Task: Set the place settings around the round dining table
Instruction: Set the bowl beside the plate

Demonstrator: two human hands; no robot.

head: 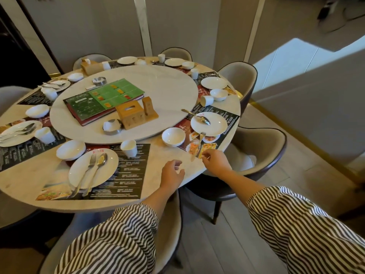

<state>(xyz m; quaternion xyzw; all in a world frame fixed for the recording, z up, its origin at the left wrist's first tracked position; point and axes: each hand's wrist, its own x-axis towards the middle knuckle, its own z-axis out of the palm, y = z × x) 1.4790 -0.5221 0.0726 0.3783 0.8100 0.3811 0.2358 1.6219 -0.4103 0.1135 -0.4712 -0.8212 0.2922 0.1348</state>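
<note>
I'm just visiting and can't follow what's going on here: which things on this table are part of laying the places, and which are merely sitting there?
Laying the places: fork in the right hand, plate with spoon, bowl, cup, placemat.

Merely sitting there: menu, wooden tissue box, ashtray on the turntable.

Soft, even indoor light, moderately bright, a bit warm. Strongest patch is a pale bright panel (292, 56) at far right, slightly washed out. Far left corner is very dark, almost no detail. Mild sheen on the white turntable (167, 89) and plates, no harsh glare. Shadows soft and short under bowls and cups; deeper shade under the table rim (98, 206) at near left. Wide-angle distortion strong: walls bow, striped sleeves (308, 230) stretch at the near edge. Overall slightly soft and compressed; placemat print unreadable, far settings smeary, top right corner blurred.
</note>
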